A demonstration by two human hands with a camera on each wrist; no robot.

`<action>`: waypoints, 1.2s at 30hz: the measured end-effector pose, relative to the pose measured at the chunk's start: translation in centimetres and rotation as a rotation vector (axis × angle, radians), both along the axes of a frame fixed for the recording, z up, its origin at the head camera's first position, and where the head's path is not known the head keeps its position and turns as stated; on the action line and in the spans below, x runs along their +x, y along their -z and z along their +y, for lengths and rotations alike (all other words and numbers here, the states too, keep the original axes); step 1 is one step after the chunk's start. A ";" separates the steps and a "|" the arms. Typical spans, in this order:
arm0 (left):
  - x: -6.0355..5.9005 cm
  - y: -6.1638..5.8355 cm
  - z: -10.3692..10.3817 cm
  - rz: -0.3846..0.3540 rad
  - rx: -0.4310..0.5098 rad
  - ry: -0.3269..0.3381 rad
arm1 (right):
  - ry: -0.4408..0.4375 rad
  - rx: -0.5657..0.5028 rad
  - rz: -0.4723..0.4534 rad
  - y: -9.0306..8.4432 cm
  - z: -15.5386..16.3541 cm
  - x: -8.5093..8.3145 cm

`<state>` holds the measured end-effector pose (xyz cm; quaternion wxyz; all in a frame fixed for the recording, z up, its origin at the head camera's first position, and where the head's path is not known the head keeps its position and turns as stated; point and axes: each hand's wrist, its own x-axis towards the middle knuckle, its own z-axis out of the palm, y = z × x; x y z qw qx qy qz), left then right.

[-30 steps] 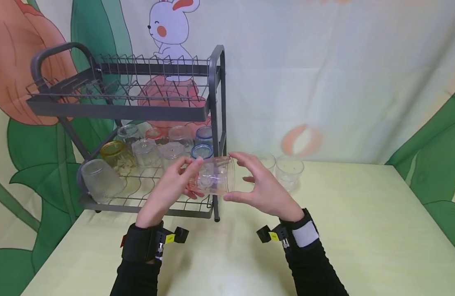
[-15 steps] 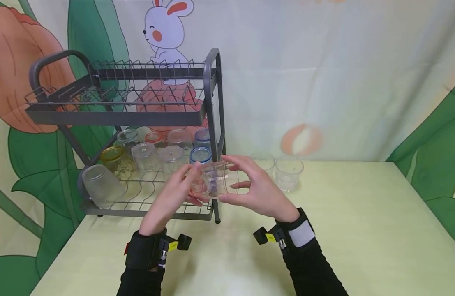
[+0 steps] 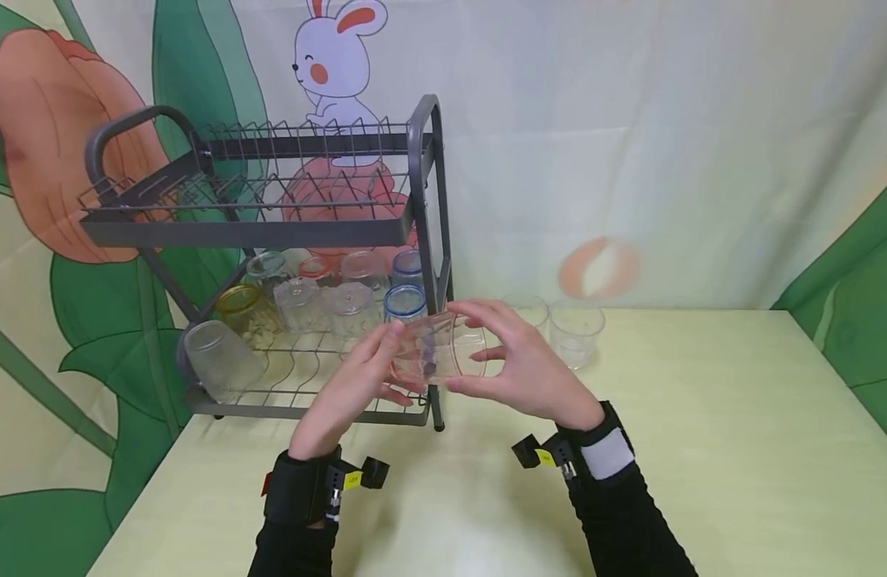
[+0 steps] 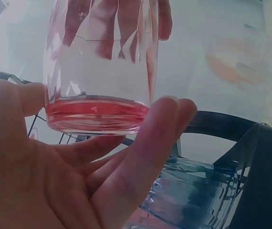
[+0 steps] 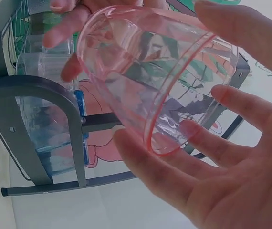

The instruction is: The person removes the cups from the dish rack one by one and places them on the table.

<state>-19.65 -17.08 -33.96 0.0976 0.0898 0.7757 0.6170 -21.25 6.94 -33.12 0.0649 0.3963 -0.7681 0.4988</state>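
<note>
Both my forearms reach forward, wrists banded. My left hand (image 3: 364, 377) and right hand (image 3: 526, 369) face each other, fingers curled in a shared grip.

Grey two-tier dish rack (image 3: 414, 232) holding upturned glasses (image 3: 299, 300); two clear cups (image 3: 574, 330) behind

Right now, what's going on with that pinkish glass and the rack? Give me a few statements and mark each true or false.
1. Both the left hand and the right hand hold the pink cup. True.
2. The pink cup stands upright on the table. False: it is held on its side, above the table.
3. The dish rack has cups on its lower shelf. True.
4. The rack's upper shelf is full of plates. False: no plates show there.
</note>
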 end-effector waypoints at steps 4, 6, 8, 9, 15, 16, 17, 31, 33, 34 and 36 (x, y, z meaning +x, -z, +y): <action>-0.1 0.3 0.1 0.009 -0.009 -0.001 | 0.022 0.018 0.011 -0.1 0.5 -0.2; -0.1 0.4 0.1 0.007 -0.014 -0.009 | 0.036 0.030 0.012 -0.1 0.7 -0.3; -0.1 0.4 0.1 0.010 -0.017 -0.015 | 0.050 0.040 0.016 -0.3 1.0 -0.3; -0.1 0.4 0.1 0.014 -0.021 -0.017 | 0.059 0.047 0.019 -0.4 1.2 -0.3; -0.4 0.6 -0.4 0.055 -0.051 -0.030 | 0.113 0.073 0.021 -0.6 2.2 -0.1; -0.5 0.6 -0.6 0.062 -0.063 -0.036 | 0.121 0.076 0.020 -0.6 2.4 -0.1; -0.5 0.6 -0.7 0.067 -0.075 -0.043 | 0.128 0.079 0.019 -0.6 2.6 0.0; -0.2 -0.5 -4.9 0.151 -0.349 -0.225 | 0.212 0.118 0.049 -1.2 5.1 0.3; -0.2 -0.5 -5.2 0.179 -0.387 -0.271 | 0.235 0.135 0.064 -1.3 5.5 0.2; -0.2 -0.5 -5.3 0.203 -0.414 -0.293 | 0.250 0.143 0.069 -1.3 5.7 0.2; -0.4 -0.4 -5.5 0.254 -0.463 -0.337 | 0.279 0.158 0.068 -1.3 6.0 0.1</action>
